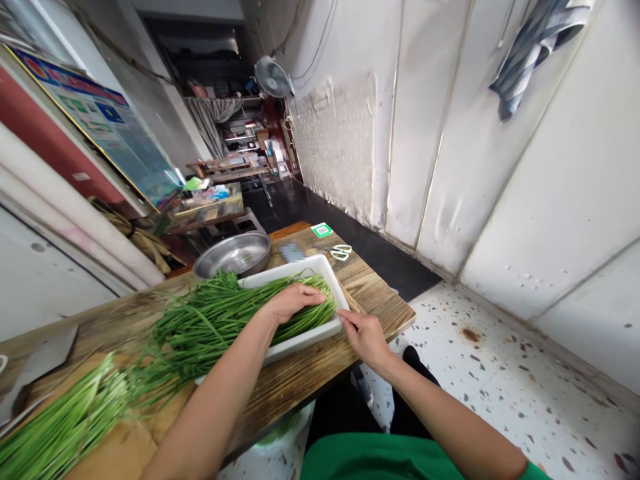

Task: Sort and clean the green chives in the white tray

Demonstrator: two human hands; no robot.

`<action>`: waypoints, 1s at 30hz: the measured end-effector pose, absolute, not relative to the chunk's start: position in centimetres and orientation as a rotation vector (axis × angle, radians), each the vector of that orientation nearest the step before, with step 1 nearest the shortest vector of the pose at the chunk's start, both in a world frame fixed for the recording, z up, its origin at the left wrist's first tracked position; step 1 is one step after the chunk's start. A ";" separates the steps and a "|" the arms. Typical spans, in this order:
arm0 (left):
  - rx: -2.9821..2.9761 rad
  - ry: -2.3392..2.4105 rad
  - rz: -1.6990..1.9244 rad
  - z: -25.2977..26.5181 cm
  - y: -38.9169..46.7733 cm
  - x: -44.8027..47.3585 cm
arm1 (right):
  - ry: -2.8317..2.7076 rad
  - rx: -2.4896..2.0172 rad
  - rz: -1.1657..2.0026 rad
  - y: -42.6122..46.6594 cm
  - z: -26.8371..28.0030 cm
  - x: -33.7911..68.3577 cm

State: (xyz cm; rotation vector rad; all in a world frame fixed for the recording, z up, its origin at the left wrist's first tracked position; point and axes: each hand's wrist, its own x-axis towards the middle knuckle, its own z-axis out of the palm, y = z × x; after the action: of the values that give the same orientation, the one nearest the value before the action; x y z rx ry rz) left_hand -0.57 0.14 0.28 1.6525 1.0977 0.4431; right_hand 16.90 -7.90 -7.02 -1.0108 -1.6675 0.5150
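A long bundle of green chives (pixel 215 313) lies in a white plastic tray (pixel 327 270), its leafy end spilling over the left side. My left hand (pixel 295 301) rests over the cut stem ends, fingers bent together with the tips pinching at the chives. At the tray's right front corner, my right hand (pixel 365 337) has thumb and forefinger pinched by the rim; whether something small is between them cannot be made out. A second bunch of chives (pixel 75 413) lies at the lower left on a brown board (pixel 165 417).
A metal basin (pixel 235 253) stands behind the tray. Scissors (pixel 341 252) and a green-and-white card (pixel 321 230) lie on the wooden table (pixel 300 360) beyond the tray. A cleaver (pixel 45 360) lies at the left. Another table (pixel 210 210) stands farther back.
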 end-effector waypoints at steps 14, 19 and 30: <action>1.844 0.790 -0.177 4.7 2.0 -1.7 | -1.786 -0.905 0.090 -10.5 -9.2 15.9; 2.004 0.653 -0.312 5.1 2.2 -0.1 | -1.799 -0.912 0.013 -10.5 -8.7 16.3; 1.961 0.958 -0.119 4.3 2.9 0.6 | -1.837 -0.912 0.055 -11.2 -9.2 16.7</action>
State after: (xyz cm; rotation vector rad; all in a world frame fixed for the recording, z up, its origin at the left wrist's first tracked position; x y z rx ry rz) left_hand 0.55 2.85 4.27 1.9612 0.9580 -0.1195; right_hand 16.69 -11.17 -9.16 -0.9125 -1.8369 0.0548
